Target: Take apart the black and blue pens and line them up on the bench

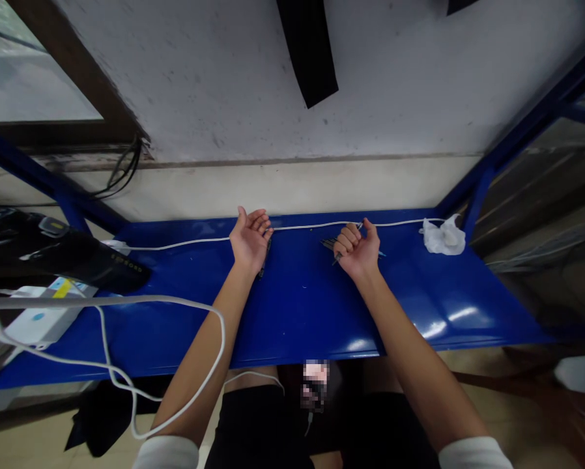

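Observation:
My left hand (250,240) is palm up over the blue shelf (302,306), its fingers apart and nothing in it. Dark pens (264,262) lie beside and partly under it. To the right, my right hand (358,247) is turned palm up with its fingers curled around a pen (337,258), whose ends show on both sides of the fist. Several more pens (328,243) lie on the shelf behind and under that hand, partly hidden by it. A white cable (312,227) runs along the back of the shelf, behind both hands.
A black bottle (101,260) lies at the left near a white power strip (53,312). A loose white cable (175,298) loops across my left forearm. Crumpled white tissue (443,236) sits at the right rear. Blue frame posts (473,195) and a wall bound the shelf.

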### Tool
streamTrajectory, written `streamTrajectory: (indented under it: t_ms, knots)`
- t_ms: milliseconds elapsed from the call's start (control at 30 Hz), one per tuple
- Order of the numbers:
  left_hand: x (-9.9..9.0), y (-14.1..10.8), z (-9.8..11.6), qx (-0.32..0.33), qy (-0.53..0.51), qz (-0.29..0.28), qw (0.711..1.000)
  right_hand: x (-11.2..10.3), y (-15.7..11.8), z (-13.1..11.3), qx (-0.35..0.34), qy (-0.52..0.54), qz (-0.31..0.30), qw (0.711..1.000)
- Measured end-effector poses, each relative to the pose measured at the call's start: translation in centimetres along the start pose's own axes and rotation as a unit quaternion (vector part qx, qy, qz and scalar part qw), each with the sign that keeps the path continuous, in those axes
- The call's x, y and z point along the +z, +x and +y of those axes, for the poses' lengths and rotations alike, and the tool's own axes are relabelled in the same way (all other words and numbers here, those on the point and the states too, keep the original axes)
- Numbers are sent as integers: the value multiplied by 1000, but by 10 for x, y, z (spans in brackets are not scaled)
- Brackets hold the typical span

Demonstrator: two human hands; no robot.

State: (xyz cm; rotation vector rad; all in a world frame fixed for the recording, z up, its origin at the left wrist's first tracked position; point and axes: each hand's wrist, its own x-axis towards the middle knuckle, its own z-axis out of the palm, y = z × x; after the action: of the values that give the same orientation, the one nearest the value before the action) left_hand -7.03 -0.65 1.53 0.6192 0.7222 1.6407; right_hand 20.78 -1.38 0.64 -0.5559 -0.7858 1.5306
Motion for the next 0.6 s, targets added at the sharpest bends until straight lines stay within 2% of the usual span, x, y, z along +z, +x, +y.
streamTrajectory:
  t_ms: [200,600]
  knots:
    - [3,-2,0,-1,9,-17,1000,-17,0,1,-29,-55,24,998]
    - [2,-2,8,4,-14,-5,1000,-6,-3,-2,-53,-112,42,991]
